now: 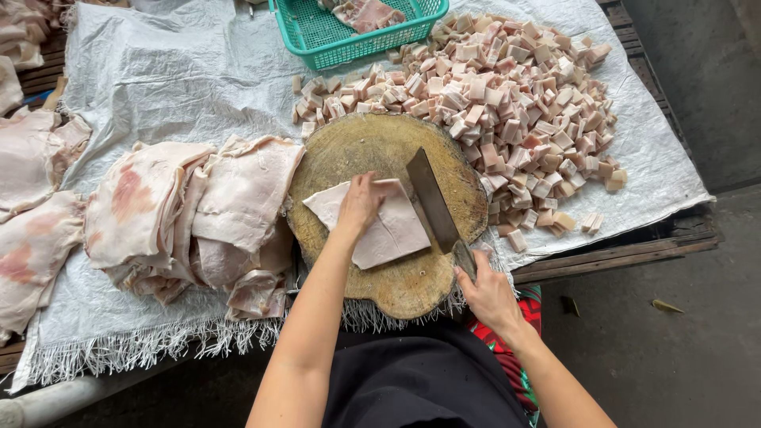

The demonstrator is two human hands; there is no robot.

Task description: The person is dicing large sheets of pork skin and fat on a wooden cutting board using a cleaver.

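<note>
A flat slab of pale pork fat point(390, 230) lies on a round wooden chopping block point(372, 147). My left hand point(358, 204) presses down on the slab with its fingers spread over it. My right hand point(485, 292) grips the handle of a large cleaver point(432, 200), whose blade rests along the slab's right edge.
A big heap of cubed pork fat point(507, 95) lies behind and right of the block. Stacked uncut slabs point(198, 214) sit to the left on a white woven sheet point(158, 71). A green plastic basket point(317, 36) stands at the back. The table's edge runs along the right.
</note>
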